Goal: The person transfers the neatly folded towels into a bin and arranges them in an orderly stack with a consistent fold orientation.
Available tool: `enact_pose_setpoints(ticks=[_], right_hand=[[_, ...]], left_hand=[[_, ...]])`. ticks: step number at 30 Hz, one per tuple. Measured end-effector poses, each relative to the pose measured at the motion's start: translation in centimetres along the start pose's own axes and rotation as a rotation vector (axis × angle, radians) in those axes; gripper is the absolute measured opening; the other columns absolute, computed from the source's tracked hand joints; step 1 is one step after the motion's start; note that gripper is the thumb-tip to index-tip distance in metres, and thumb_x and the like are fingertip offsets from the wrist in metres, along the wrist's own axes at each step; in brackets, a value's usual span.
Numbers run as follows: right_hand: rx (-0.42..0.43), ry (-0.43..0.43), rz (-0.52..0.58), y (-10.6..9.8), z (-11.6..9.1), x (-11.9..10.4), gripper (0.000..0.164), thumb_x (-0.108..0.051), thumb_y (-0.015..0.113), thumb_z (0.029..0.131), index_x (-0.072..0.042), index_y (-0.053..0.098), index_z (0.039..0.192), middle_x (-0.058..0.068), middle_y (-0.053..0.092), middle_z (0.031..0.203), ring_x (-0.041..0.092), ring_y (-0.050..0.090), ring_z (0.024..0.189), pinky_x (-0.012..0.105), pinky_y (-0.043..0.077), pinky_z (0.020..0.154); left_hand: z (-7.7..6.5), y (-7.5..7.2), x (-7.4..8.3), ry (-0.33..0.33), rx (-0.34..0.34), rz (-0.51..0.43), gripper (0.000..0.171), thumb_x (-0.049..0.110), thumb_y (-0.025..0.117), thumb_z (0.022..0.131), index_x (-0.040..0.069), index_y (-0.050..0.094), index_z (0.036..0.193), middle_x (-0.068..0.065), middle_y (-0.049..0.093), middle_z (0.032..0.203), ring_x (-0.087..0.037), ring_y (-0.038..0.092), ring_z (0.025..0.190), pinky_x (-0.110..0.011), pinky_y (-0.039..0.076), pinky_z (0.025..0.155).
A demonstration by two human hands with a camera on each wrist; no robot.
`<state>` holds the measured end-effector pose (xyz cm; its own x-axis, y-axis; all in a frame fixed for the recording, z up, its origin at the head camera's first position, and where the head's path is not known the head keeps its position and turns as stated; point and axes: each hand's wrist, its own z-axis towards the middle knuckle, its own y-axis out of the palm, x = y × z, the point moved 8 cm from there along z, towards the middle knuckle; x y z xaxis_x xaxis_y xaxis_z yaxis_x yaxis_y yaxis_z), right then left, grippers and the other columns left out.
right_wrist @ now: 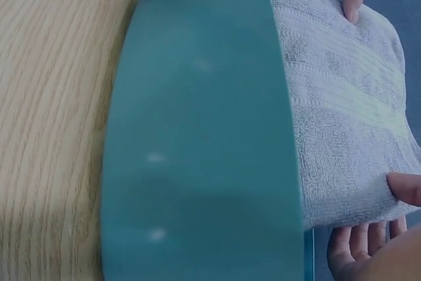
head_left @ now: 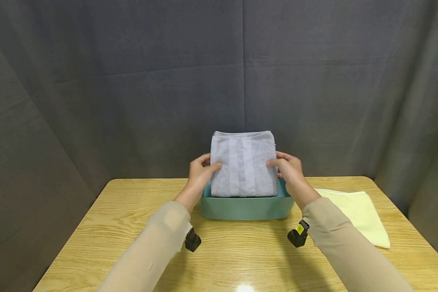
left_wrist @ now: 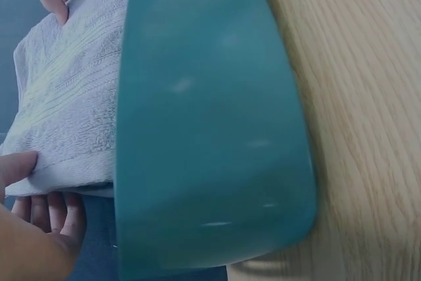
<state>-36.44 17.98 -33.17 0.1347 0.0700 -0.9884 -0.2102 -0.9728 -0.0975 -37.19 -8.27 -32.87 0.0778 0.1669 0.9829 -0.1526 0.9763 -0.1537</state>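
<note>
A folded light grey towel (head_left: 242,166) stands tilted up at the teal bin (head_left: 246,209), its lower edge behind the bin's front rim. My left hand (head_left: 200,174) grips the towel's left side, thumb on the front face and fingers behind. On the opposite side my right hand (head_left: 290,170) pinches the towel in the same way. In the left wrist view the towel (left_wrist: 72,90) rises past the rim of the bin (left_wrist: 210,123), the left thumb pressed on it. The right wrist view has the right thumb on the towel (right_wrist: 348,110) near its side edge.
A folded pale yellow cloth (head_left: 361,219) lies on the wooden table (head_left: 237,251) to the right, partly behind the right forearm. Dark grey curtains (head_left: 168,101) hang behind the table and along both sides. Each wrist carries a small black camera (head_left: 192,240).
</note>
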Motion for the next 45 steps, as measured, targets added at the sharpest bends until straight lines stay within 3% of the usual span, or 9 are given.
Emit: enact_pose_setpoints(ticks=[11, 22, 30, 37, 45], right_hand=[[-0.027, 0.021, -0.064, 0.6, 0.4, 1.0, 0.059, -0.004, 0.061, 0.09, -0.002, 0.046, 0.147, 0.017, 0.041, 0.15, 0.03, 0.041, 0.133, 0.046, 0.038, 0.108], [-0.041, 0.018, -0.148, 0.8, 0.2, 1.6, 0.056, -0.005, 0.061, 0.089, 0.001, 0.048, 0.143, 0.019, 0.045, 0.145, 0.028, 0.044, 0.123, 0.039, 0.044, 0.093], [-0.086, 0.043, -0.22, 0.9, 0.1, 2.3, 0.056, -0.007, 0.061, 0.091, 0.003, 0.045, 0.144, 0.021, 0.043, 0.145, 0.033, 0.042, 0.126, 0.046, 0.043, 0.101], [-0.11, 0.026, -0.289, 0.7, 0.2, 2.6, 0.056, -0.007, 0.059, 0.092, 0.006, 0.043, 0.144, 0.023, 0.044, 0.141, 0.035, 0.046, 0.124, 0.048, 0.044, 0.1], [-0.116, -0.004, -0.361, 0.8, 0.5, 2.8, 0.053, -0.006, 0.061, 0.091, 0.007, 0.046, 0.14, 0.023, 0.051, 0.13, 0.033, 0.051, 0.112, 0.046, 0.049, 0.095]], left_hand=[[0.1, 0.2, -1.1, -0.012, -0.029, 0.089, 0.041, 0.006, 0.071, 0.09, -0.003, 0.062, 0.129, -0.017, 0.062, 0.118, -0.029, 0.06, 0.105, -0.039, 0.052, 0.09], [-0.2, 0.8, -1.4, 0.027, -0.08, 0.209, 0.038, 0.006, 0.068, 0.092, -0.006, 0.061, 0.126, -0.019, 0.063, 0.115, -0.031, 0.062, 0.101, -0.04, 0.053, 0.087], [-0.4, 1.3, -1.8, 0.027, -0.131, 0.327, 0.041, 0.008, 0.068, 0.093, -0.007, 0.057, 0.129, -0.018, 0.063, 0.115, -0.029, 0.062, 0.101, -0.038, 0.052, 0.087], [-0.9, 1.9, -1.6, 0.039, -0.206, 0.346, 0.047, 0.005, 0.065, 0.093, -0.011, 0.05, 0.135, -0.022, 0.06, 0.124, -0.032, 0.06, 0.11, -0.041, 0.051, 0.092], [-0.8, 1.9, -2.1, 0.031, -0.21, 0.415, 0.045, 0.008, 0.065, 0.094, -0.007, 0.052, 0.134, -0.019, 0.061, 0.124, -0.03, 0.06, 0.108, -0.041, 0.051, 0.09]])
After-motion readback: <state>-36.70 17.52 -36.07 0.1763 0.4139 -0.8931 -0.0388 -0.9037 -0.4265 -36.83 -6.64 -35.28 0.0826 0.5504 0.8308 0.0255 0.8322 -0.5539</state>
